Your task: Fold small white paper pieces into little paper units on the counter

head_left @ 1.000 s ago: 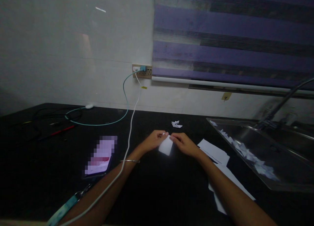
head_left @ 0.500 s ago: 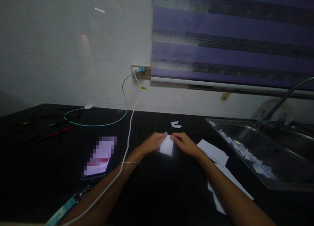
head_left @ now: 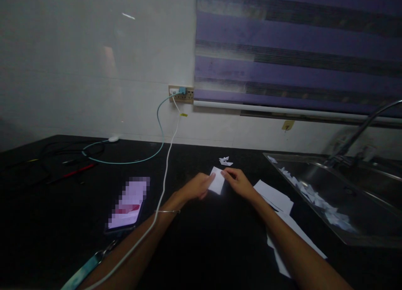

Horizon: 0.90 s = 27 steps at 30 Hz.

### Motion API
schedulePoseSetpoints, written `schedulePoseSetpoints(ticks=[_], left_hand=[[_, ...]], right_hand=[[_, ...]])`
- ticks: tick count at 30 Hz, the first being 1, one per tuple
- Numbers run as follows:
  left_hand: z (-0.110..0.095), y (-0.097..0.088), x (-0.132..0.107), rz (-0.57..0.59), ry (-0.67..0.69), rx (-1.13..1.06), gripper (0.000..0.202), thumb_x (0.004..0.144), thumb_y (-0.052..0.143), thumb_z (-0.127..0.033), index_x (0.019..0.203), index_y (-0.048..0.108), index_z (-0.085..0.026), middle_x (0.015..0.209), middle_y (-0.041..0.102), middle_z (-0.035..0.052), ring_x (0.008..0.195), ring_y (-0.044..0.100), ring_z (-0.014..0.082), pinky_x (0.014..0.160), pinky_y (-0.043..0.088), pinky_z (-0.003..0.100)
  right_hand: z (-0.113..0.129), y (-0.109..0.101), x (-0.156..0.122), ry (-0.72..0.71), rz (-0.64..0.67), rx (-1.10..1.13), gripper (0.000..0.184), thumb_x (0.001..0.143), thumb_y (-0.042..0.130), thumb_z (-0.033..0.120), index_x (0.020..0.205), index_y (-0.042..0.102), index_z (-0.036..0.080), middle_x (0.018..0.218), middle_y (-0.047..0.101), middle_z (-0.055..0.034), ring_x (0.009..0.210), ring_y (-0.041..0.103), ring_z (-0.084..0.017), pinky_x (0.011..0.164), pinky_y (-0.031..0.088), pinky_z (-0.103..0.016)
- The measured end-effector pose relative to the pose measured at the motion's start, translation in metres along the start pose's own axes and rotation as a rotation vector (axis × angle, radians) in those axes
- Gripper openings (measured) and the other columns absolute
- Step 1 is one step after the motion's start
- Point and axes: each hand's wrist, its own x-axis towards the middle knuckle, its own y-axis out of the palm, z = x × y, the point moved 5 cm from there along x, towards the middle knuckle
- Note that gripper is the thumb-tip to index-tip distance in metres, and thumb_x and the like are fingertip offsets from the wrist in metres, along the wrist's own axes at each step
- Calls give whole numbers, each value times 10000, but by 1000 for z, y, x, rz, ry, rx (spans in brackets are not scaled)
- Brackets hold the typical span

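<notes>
A small white piece of paper (head_left: 217, 180) is held above the black countertop (head_left: 201, 239) between both hands. My left hand (head_left: 197, 186) touches its left edge with the fingers curled toward it. My right hand (head_left: 238, 182) pinches its upper right edge. A thin bracelet sits on my left wrist. A small folded white paper shape (head_left: 225, 160) lies just beyond the hands.
White paper sheets (head_left: 276, 202) lie to the right of my right arm. A steel sink (head_left: 342, 198) with several paper bits and a tap stands at the right. A phone (head_left: 128, 204), a white cable (head_left: 166, 164), a teal cable and dark leads lie left.
The paper has moved a little farther from me and tilted. My right hand has shifted up along its edge; my left hand has slid lower beside it.
</notes>
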Motion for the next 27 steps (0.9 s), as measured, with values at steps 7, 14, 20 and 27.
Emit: schedulePoseSetpoints(ticks=[7, 14, 20, 27], left_hand=[[1, -4, 5, -77, 52, -152, 662, 923, 251, -647, 634, 554, -134, 492, 532, 9, 441, 492, 101, 500, 394, 229], [3, -16, 8, -143, 82, -396, 366, 860, 545, -496, 1033, 508, -176, 671, 609, -16, 477, 510, 82, 388, 305, 158], [3, -23, 7, -211, 86, -446, 354, 767, 667, -369, 1030, 539, -169, 680, 628, -25, 419, 470, 56, 359, 303, 150], [5, -25, 9, -272, 83, -433, 333, 766, 682, -382, 983, 604, -140, 632, 653, 2, 422, 523, 82, 399, 318, 175]], right_hand=[[-12, 10, 0, 135, -70, 384, 351, 729, 712, 455, 905, 590, 177, 750, 598, -6, 622, 558, -140, 585, 438, -268], [-25, -1, 2, 151, -230, 382, 313, 704, 728, 416, 863, 668, 153, 765, 648, -31, 661, 567, -158, 601, 428, -278], [-25, 1, 2, 170, -244, 389, 289, 685, 753, 379, 845, 695, 145, 739, 656, -32, 631, 564, -153, 582, 426, -277], [-25, 3, 1, 188, -241, 392, 321, 682, 760, 383, 906, 738, 154, 808, 713, -66, 656, 609, -184, 585, 458, -300]])
